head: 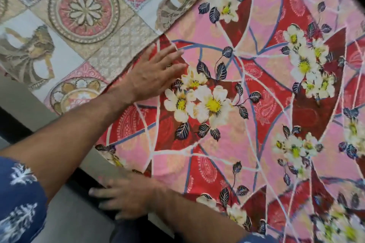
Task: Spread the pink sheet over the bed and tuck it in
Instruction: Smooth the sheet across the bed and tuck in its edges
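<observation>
Left hand (156,73) spread flat on pink sheet (256,104), centre frame; right hand (126,197) flat at lower edge. Risk: pressing drags sheet, re-exposing patterned cover (79,16) upper left.

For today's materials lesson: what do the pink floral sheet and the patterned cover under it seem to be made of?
Pink floral sheet: probably thin woven cotton, matte, since it lies flat with a crisp print. Patterned cover: seemingly thicker, textured fabric, judging by its raised-looking motifs.

single head-worn view, wide-angle, looking steeply down and forward, tilted, close over the bed edge (126,171), pink sheet (256,104) filling most of frame
</observation>
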Tool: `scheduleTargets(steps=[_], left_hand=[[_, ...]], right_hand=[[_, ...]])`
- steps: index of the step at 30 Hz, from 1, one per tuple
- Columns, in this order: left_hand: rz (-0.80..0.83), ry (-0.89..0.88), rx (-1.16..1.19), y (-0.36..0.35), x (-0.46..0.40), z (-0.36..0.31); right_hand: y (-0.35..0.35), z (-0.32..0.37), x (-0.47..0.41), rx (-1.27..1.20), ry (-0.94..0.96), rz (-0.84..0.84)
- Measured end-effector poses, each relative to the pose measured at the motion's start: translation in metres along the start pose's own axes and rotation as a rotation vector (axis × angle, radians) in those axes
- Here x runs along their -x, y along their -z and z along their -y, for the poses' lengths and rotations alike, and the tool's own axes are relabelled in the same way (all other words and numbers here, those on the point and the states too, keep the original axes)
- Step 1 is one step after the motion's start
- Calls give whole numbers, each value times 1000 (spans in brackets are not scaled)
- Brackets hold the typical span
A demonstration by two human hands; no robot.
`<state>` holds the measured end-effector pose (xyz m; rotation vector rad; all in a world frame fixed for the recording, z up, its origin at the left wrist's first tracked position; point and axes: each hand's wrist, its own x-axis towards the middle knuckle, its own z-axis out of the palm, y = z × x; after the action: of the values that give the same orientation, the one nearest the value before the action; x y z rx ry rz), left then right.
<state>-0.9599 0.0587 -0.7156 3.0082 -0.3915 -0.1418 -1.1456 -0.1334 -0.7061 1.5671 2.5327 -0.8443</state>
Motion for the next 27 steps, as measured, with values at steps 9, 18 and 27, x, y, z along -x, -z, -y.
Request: scheduleTargets(steps=[9, 18, 27], left_hand=[[90, 276, 174, -8, 100, 7], [61, 843, 225, -27, 221, -47], [44, 1099, 396, -45, 322, -80]], right_hand=[[39, -170, 157, -131, -855, -772], [54, -282, 168, -87, -1392, -571], [79, -132, -62, 46, -772, -401]])
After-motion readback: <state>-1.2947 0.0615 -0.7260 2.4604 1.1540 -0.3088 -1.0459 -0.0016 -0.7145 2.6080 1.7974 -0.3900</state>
